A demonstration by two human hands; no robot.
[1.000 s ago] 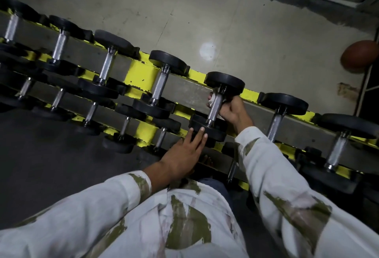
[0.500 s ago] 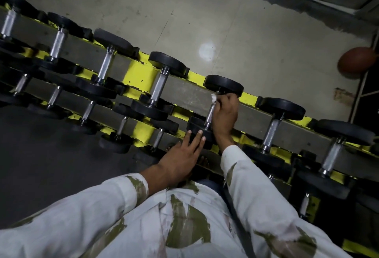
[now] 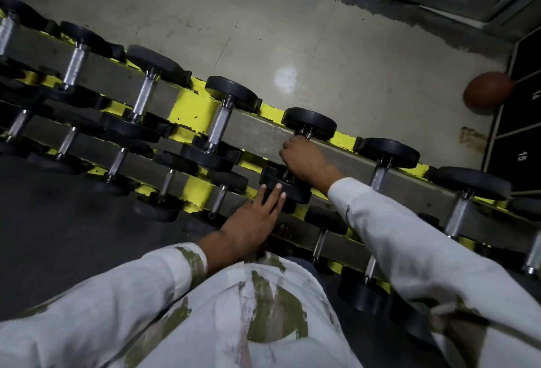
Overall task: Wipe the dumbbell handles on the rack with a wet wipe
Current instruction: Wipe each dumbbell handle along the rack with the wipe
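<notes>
Chrome shows only as a short stub beyond my right hand (image 3: pixel 307 160), whose fingers curl tight round the handle of the dumbbell (image 3: pixel 310 123) lying across the top rail of the rack (image 3: pixel 257 133). I judge the wet wipe sits under that palm, but I cannot see it, so I cannot tell how it lies. My left hand (image 3: pixel 251 221) lies flat, its fingers (image 3: pixel 275 193) straight and nearly side by side, tips pressing the black near head (image 3: pixel 292 189) just below my right knuckles. I take that as steadying the weight so it does not roll while I rub. Past my right fingers, further along the rail, the next dumbbell (image 3: pixel 386 152) waits with its handle bare.
</notes>
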